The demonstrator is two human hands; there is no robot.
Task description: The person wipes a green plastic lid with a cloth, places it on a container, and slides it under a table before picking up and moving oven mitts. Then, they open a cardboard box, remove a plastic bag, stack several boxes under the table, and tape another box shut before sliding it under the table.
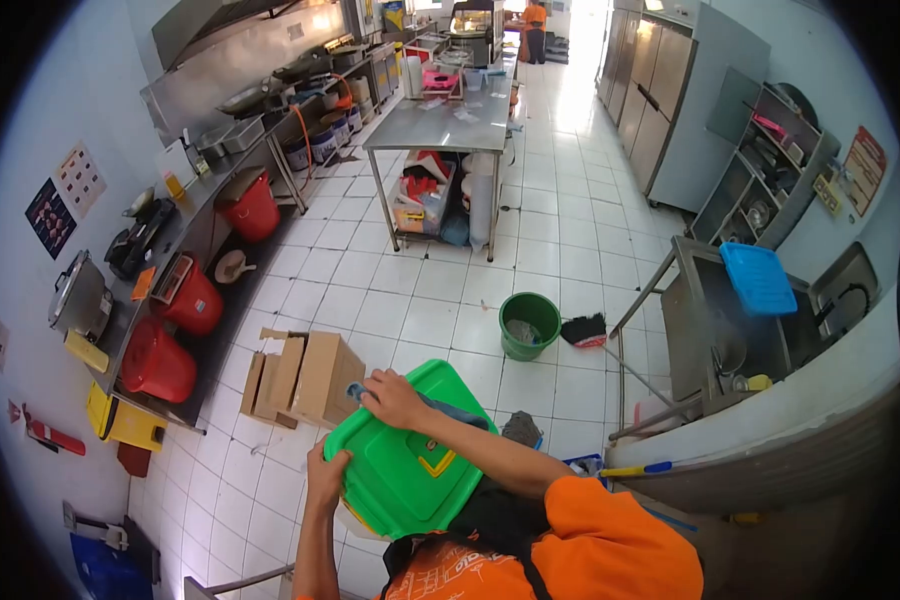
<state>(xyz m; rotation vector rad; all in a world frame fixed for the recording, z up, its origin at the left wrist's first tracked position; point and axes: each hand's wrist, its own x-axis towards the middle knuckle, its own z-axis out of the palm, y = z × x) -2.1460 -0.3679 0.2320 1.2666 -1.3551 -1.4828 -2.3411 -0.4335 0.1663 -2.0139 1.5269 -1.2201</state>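
Close to my body is a green plastic lid with a yellow handle on top, tilted. A yellow and whitish edge shows under its lower left side; what it belongs to is mostly hidden. My left hand grips the lid's left edge, thumb on top and fingers out of sight behind the rim. Near the far edge, my right hand is closed on a blue-grey cloth against the lid. Part of the cloth pokes out left of the fingers, and another part trails right behind my forearm.
Cardboard boxes stand just beyond the lid on the left. A green bucket and a brush are on the tiles ahead. A steel sink flanks the right; red bins line the left counter. A steel table stands farther off.
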